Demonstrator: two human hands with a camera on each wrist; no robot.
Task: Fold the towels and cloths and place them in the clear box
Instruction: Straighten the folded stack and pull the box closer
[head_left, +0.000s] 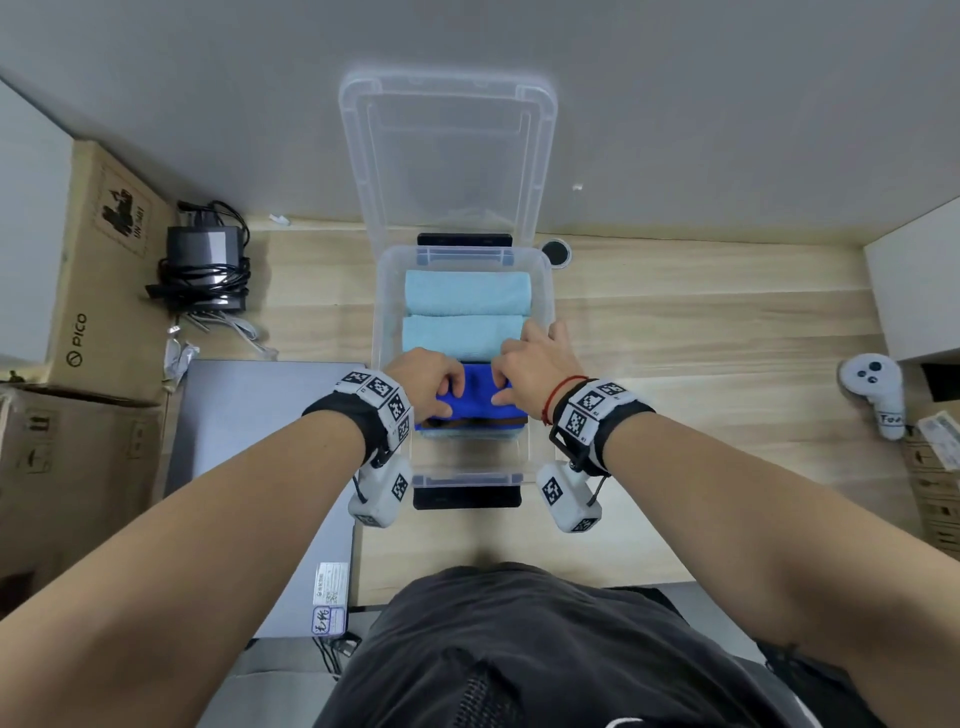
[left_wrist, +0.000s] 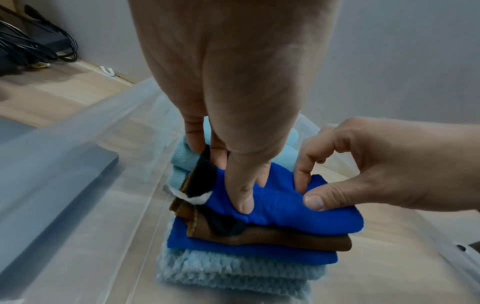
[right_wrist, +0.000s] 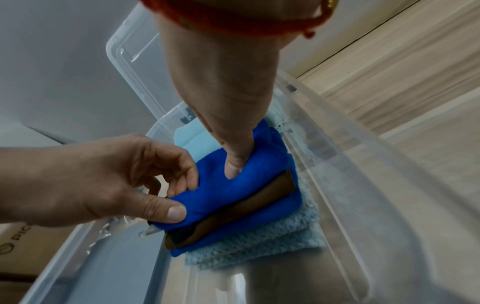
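Item: folded blue cloth (head_left: 478, 387), atop the near stack inside the clear box (head_left: 385, 291). Our left hand (head_left: 431, 376) and right hand (head_left: 535, 364) pinch its ends. Step: placing. Next, we judge: release, withdraw.

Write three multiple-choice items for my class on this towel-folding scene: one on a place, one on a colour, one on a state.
1. Where is the stack under the hands?
A. on the laptop
B. in the clear box, near end
C. on the floor

2. What colour is the cloth both hands grip?
A. bright blue
B. red
C. white

3. How is the box's lid?
A. shut
B. missing
C. open, standing against the wall

Answers: 1 B, as the left wrist view shows clear walls around the stack; 2 A, as the left hand and right hand pinch the blue cloth; 3 C, as the lid stands upright behind the box.
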